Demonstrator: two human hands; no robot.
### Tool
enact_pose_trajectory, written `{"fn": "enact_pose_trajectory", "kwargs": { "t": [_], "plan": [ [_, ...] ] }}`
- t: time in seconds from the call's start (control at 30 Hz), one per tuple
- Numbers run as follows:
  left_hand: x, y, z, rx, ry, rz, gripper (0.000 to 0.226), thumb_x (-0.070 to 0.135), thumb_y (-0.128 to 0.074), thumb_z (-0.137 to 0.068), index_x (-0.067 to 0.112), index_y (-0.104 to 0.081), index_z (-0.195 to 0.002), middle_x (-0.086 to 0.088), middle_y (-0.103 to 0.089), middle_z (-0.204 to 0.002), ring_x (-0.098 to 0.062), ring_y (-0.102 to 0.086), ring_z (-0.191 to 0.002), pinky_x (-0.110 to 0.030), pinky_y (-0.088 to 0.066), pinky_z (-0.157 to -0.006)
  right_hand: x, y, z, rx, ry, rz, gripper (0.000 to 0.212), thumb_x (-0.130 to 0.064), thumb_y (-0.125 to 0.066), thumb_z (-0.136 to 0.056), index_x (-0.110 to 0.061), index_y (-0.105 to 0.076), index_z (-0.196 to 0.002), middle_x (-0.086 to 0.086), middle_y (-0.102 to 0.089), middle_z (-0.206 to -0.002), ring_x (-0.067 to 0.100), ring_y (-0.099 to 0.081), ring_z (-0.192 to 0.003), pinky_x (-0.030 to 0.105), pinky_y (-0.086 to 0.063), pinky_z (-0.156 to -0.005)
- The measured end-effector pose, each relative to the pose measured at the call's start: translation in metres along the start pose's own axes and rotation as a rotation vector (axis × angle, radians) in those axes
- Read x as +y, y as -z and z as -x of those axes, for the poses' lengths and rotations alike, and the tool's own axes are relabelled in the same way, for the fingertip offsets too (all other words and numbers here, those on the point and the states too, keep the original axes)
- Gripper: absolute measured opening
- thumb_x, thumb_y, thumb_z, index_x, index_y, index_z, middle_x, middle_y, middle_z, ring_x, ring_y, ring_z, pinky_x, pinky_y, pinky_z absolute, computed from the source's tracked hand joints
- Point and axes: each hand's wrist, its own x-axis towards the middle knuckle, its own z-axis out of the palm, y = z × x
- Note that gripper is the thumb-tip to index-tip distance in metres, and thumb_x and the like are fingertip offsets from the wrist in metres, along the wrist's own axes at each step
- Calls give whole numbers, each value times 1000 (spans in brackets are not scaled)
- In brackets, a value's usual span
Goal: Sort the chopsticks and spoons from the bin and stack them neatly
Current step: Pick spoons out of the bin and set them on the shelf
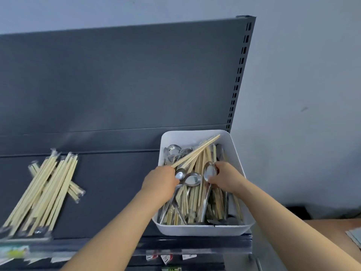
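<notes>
While both hands reach into the white bin [195, 230] at the right end of the dark shelf [117, 192], the left hand [162, 182] grips a few chopsticks [197, 151] slanting toward the far rim, and the right hand [224, 178] pinches a spoon [210, 171]. A chopstick pile [45, 192] lies well left.

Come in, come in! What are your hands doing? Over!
Left hand grips chopsticks over the bin. Right hand pinches a spoon. Sorted pile on shelf, left. Tangled cutlery crowds the bin.
</notes>
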Motion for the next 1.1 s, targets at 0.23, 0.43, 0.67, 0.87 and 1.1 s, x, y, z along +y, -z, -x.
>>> {"fn": "enact_pose_trajectory", "kwargs": {
  "t": [0.23,0.43,0.67,0.87,1.1],
  "plan": [
    [14,-5,2,-50,105,98,16,21,-68,-86,8,-60,-90,-4,-54,-82,-19,-52,-71,-23,-36,-53,10,-3,-5,-62,40,-59,16,-20,-49,-97,-5,-55,-96,5,-58,-74,17,-56,-64,24,-39,-53],
    [23,-8,4,-162,172,60,35,27,-81,-75,9,-59,-96,-1,-54,-80,-17,-54,-72,-25,-43,-58,18,-1,-8,-139,-18,-210,23,5,-63,-84,-13,-50,-85,2,-52,-80,22,-61,-75,17,-50,-48],
    [22,-10,-3,-211,189,220,33,30,-84,-71,7,-67,-89,-9,-70,-87,-22,-70,-77,-37,-60,-75,25,-6,-11,-167,5,-298,22,6,-63,-83,-5,-57,-102,15,-61,-104,28,-68,-91,36,-60,-76],
    [21,-10,-4,-175,107,214,20,30,-70,-85,12,-64,-82,-2,-60,-72,-16,-57,-61,-29,-50,-60,25,-6,-13,-133,0,-297,5,-4,-60,-89,-4,-61,-95,15,-69,-94,25,-71,-85,42,-58,-83],
    [-2,20,11,52,59,451,29,26,-54,-95,14,-70,-74,0,-69,-76,-17,-61,-68,-30,-47,-64,-4,-8,-9,-341,-67,-395,26,-2,-59,-92,1,-52,-117,24,-67,-104,32,-70,-80,34,-61,-61]
  ]
}}
